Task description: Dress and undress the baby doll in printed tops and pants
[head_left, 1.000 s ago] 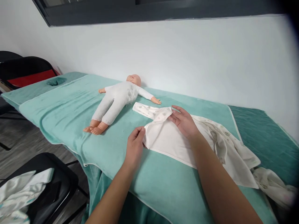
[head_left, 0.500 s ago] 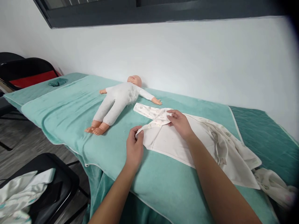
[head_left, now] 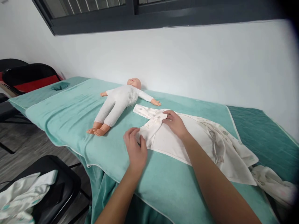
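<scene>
A white baby garment (head_left: 174, 138) with a small print lies spread over the green cover, one sleeve (head_left: 143, 111) stretched toward the doll. Between the thumb and fingers of my right hand (head_left: 175, 123) is a pinched fold of the garment's printed edge. My left hand (head_left: 135, 147) rests at the garment's left corner, fingers apart and thumb spread, touching the cloth without a grip. Beyond my hands a baby doll (head_left: 119, 98) in a white body lies on its back, arms out, feet toward the near left.
The green cover (head_left: 70, 118) drapes over a long table against a white wall. More printed cloth (head_left: 273, 183) lies at the right end. A black chair (head_left: 60, 168) at lower left holds patterned cloth (head_left: 25, 193). Other black chairs (head_left: 32, 73) stand at far left, below a dark window frame (head_left: 93, 23).
My left hand has let go of the garment's corner and spread its fingers. My right hand keeps its pinch, shifted slightly left. The view has tilted up a little.
</scene>
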`<action>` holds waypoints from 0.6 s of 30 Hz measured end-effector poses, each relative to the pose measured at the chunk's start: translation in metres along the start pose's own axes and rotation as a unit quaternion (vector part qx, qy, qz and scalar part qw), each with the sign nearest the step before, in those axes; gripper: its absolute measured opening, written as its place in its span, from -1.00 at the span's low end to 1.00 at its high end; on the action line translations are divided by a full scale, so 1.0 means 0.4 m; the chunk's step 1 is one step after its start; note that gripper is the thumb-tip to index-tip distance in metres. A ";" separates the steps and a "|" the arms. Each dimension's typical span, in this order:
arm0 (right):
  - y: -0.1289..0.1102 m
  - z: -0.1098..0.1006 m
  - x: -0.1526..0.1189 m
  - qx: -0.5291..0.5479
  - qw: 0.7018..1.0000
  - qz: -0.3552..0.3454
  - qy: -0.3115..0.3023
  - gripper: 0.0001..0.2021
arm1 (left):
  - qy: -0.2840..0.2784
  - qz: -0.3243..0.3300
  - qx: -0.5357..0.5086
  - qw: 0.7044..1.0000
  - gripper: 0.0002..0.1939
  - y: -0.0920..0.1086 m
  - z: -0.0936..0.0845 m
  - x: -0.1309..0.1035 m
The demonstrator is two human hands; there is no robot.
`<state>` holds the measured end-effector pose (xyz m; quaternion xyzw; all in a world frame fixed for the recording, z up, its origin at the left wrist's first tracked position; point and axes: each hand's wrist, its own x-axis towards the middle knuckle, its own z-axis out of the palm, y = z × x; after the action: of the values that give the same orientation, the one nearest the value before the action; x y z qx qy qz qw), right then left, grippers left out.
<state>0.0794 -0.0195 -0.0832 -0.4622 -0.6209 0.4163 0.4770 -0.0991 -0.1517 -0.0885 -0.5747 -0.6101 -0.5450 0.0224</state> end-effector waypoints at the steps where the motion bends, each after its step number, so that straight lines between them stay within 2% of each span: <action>1: 0.004 0.003 0.001 -0.012 1.000 0.003 0.002 -0.67 | -0.032 0.035 0.011 0.999 -0.76 0.002 0.002 -0.003; 3: 0.004 0.005 0.002 -0.010 1.000 0.010 -0.007 -0.69 | -0.111 0.094 0.041 0.989 -0.78 0.006 0.009 -0.008; 5: -0.005 0.003 0.000 0.019 0.999 0.026 -0.005 -0.70 | -0.169 0.120 0.091 0.974 -0.79 0.009 0.018 -0.010; 8: -0.030 -0.007 -0.004 0.114 0.991 0.065 -0.001 -0.67 | -0.185 0.106 0.144 0.966 -0.76 0.015 0.028 -0.008; 12: -0.048 -0.017 -0.011 0.261 0.962 0.035 -0.076 -0.57 | -0.182 0.087 0.167 0.965 -0.73 0.024 0.030 -0.002; 14: -0.043 -0.011 -0.012 0.238 0.966 0.006 -0.099 -0.55 | -0.186 0.090 0.178 0.962 -0.72 0.027 0.031 0.000; 18: -0.016 0.009 -0.008 0.093 0.990 -0.047 -0.093 -0.66 | -0.188 0.098 0.192 0.958 -0.67 0.025 0.038 -0.001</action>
<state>0.0751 -0.0243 -0.0783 -0.3454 -0.6426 0.4902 0.4769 -0.0827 -0.1439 -0.0887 -0.7085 -0.6370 -0.2952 0.0706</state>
